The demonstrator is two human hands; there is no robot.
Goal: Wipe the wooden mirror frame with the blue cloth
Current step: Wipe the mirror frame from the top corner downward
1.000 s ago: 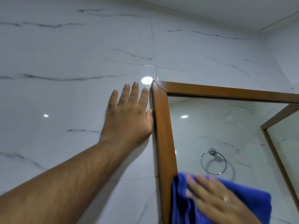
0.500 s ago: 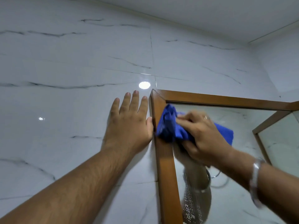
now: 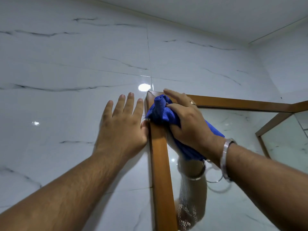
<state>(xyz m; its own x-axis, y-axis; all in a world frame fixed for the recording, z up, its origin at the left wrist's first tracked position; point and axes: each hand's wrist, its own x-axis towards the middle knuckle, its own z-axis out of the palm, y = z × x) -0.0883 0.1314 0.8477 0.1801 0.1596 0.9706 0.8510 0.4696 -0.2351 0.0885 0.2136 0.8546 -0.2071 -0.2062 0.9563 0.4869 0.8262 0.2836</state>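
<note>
Wiping frame (image 3: pixel 159 152) top-left corner | cloth (image 3: pixel 164 114) bunched in right hand (image 3: pixel 188 125), up from the left rail's lower stretch a second ago | left hand (image 3: pixel 122 127) flat, spread on wall (image 3: pixel 66 64), unmoved | left rail likely done, top rail next

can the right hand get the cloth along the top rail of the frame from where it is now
Probably yes. The right hand already presses the blue cloth on the frame's top-left corner, and the top rail runs bare to its right. The left hand lies flat on the wall tile, clear of that path.
</note>
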